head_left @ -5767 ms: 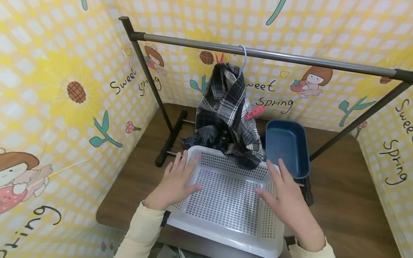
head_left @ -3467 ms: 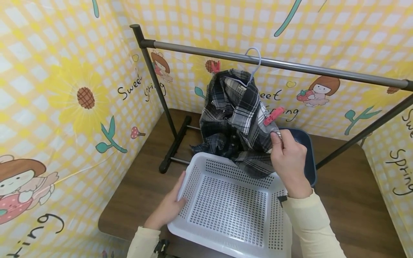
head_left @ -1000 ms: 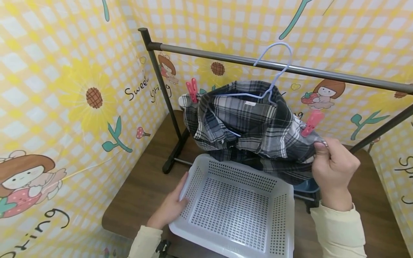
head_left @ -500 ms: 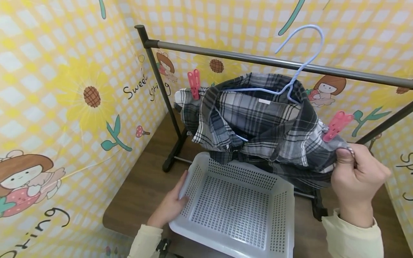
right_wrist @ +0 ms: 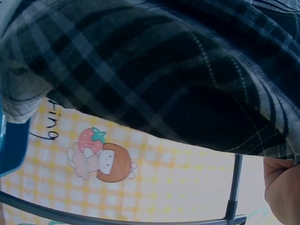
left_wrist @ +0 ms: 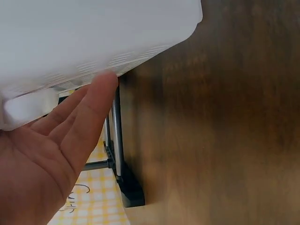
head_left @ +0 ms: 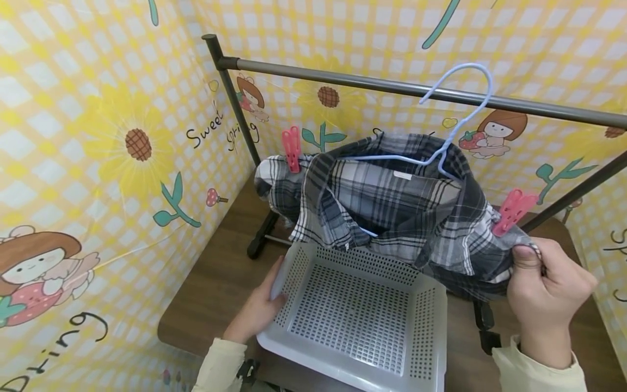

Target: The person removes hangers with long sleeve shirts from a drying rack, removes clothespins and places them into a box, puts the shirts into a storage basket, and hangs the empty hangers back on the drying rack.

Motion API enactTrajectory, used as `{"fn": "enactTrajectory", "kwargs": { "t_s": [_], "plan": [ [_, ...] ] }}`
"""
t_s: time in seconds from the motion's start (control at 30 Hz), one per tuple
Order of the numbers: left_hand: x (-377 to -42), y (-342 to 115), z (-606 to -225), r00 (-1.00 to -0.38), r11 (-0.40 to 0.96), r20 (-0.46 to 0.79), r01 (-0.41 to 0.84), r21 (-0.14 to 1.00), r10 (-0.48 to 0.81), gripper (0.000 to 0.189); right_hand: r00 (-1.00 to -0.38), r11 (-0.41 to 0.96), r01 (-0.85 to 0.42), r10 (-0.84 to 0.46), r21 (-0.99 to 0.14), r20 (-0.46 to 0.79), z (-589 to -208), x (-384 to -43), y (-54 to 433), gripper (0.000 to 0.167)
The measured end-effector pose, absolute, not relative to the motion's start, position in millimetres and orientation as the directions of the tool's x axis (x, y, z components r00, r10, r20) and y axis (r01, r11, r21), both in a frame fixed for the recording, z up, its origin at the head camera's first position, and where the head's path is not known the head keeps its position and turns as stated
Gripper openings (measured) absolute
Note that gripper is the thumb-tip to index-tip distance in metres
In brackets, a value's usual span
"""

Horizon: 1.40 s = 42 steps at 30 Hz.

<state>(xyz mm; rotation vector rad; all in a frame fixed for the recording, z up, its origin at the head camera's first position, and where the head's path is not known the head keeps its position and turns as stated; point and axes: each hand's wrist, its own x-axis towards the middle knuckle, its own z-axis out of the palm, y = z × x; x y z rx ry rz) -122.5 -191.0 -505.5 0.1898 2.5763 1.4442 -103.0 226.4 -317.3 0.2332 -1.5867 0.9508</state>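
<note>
A dark plaid shirt [head_left: 392,190] on a light-blue wire hanger [head_left: 441,155] stretches across the middle of the head view. Pink clothespins [head_left: 514,213] clip its shoulders. My right hand [head_left: 548,294] pinches the shirt's right end beside one clothespin; the wrist view shows the shirt's dark underside. The hanger's hook overlaps the rail in the head view. My left hand [head_left: 257,307] holds the left rim of a white perforated basket [head_left: 350,362], thumb over the rim, and the left wrist view shows its fingers [left_wrist: 96,105] against the basket's outer side.
A grey garment rack rail [head_left: 352,81] runs across behind the shirt, its black foot [head_left: 257,247] standing on the brown wooden table [head_left: 196,305]. In the right wrist view a blue tub [right_wrist: 14,145] shows at the left edge. Yellow checked cloth [head_left: 132,212] encloses the space.
My right hand has taken the shirt's end and drawn it right and toward me, spreading the shirt over the basket. The hook rose, then lowered. My left hand has taken the basket's rim.
</note>
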Motion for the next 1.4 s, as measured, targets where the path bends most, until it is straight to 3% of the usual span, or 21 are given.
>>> {"fn": "enactTrajectory", "kwargs": {
  "t_s": [0.17, 0.37, 0.57, 0.67, 1.0, 1.4],
  "plan": [
    [-128, -210, -493, -0.971, 0.531, -0.041, 0.092, 0.843, 0.234, 0.073, -0.291, 0.636, -0.634, 0.331, -0.44, 0.898, -326, -99, 223, 0.059],
    [-142, -244, -437, -0.973, 0.579, 0.193, 0.229, 0.783, 0.125, 0.049, -0.309, 0.638, -0.625, 0.326, -0.449, 0.893, -330, -94, 212, 0.061],
    [-156, -242, -372, -0.883, 0.408, 0.465, 0.447, 0.796, 0.06, 0.042, -0.315, 0.654, -0.624, 0.29, -0.428, 0.904, -331, -93, 208, 0.06],
    [-165, -235, -347, -0.832, 0.398, 0.549, 0.53, 0.749, 0.075, 0.042, -0.312, 0.669, -0.617, 0.273, -0.413, 0.91, -333, -94, 207, 0.06],
    [-181, -215, -314, -0.771, 0.423, 0.555, 0.636, 0.646, 0.312, 0.05, -0.327, 0.689, -0.611, 0.23, -0.391, 0.917, -343, -95, 211, 0.059],
    [-185, -215, -315, -0.785, 0.401, 0.526, 0.62, 0.675, 0.327, 0.048, -0.363, 0.706, -0.603, 0.174, -0.373, 0.916, -354, -94, 214, 0.058]
  ]
}}
